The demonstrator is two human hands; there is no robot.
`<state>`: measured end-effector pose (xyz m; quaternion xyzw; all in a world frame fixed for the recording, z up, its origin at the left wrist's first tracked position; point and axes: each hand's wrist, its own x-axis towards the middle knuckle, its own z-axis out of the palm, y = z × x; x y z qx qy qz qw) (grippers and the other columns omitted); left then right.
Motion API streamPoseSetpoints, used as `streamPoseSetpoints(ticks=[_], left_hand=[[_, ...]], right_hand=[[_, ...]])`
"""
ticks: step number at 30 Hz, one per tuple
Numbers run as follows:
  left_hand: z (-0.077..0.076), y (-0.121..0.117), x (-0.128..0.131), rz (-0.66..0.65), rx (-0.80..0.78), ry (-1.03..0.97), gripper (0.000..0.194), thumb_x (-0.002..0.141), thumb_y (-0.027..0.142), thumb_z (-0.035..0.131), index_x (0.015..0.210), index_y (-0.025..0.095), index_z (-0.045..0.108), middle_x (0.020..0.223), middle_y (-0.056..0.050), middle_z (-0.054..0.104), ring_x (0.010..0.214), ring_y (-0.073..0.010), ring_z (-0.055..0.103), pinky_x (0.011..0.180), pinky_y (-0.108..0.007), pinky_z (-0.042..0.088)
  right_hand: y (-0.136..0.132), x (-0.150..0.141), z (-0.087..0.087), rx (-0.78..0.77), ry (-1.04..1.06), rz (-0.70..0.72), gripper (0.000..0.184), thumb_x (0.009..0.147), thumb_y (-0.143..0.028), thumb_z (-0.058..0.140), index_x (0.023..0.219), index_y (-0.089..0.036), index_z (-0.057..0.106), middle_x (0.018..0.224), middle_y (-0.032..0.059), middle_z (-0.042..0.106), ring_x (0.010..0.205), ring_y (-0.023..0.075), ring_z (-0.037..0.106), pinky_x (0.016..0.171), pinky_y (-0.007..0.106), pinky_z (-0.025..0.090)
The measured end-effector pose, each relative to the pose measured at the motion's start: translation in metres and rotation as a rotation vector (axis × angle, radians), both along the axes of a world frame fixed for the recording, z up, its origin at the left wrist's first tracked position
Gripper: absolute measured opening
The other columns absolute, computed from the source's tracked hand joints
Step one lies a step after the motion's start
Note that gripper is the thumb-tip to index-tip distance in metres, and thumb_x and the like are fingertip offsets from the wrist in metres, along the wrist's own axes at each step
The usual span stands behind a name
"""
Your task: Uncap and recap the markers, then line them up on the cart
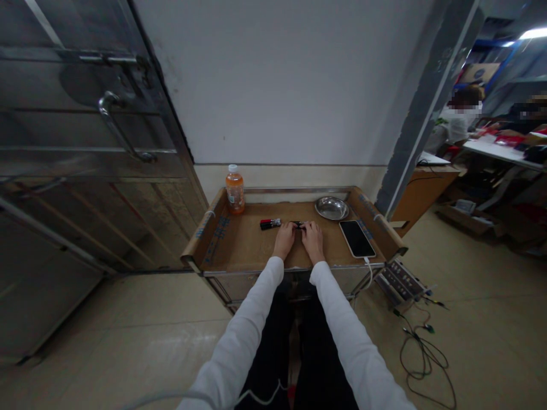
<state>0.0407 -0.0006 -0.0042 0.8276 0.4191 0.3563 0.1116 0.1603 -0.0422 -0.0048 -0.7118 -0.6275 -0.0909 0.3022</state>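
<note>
A workshop-like room with metal door [85, 131], cardboard-lined cart [239, 245], cluttered worktable [499, 149].

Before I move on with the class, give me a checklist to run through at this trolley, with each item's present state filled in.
1. Both hands at the dark object: ok, left hand and right hand meet around it.
2. Grip on it firm: cannot tell, fingers cover much of it.
3. Bottle upright and capped: ok.
4. Metal dish away from both hands: ok.
5. Phone unplugged: not ok, a white cable runs from it over the front edge.
6. Red and black markers lying on the trolley top: ok, beside the left hand.
</note>
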Motion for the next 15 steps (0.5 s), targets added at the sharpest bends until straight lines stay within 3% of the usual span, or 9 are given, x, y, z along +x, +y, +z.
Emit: streamPoseSetpoints(ticks=[10,15], left_hand=[[-0.0066,0.0002,0.0022,0.148,0.066,-0.044,0.009,0.089,0.013,0.042,0.088,0.017,0.051,0.091,-0.010,0.056,0.098,-0.0242,0.055,0.093,-0.045,0.043],[-0.0062,-0.0010,0.0036,0.134,0.076,-0.025,0.008,0.088,0.014,0.043,0.084,0.018,0.049,0.083,-0.007,0.056,0.092,-0.0230,0.057,0.091,-0.042,0.044]], right_hand=[[-0.0007,-0.0024,0.0015,-0.006,0.014,-0.004,0.021,0.088,-0.014,0.045,0.101,-0.017,0.062,0.102,0.0092,0.058,0.094,0.0200,0.051,0.083,0.031,0.036],[-0.0037,-0.0035,0.0049,-0.009,0.008,-0.049,0.021,0.087,-0.012,0.043,0.089,-0.018,0.063,0.097,0.0093,0.058,0.091,0.0202,0.051,0.081,0.032,0.035]])
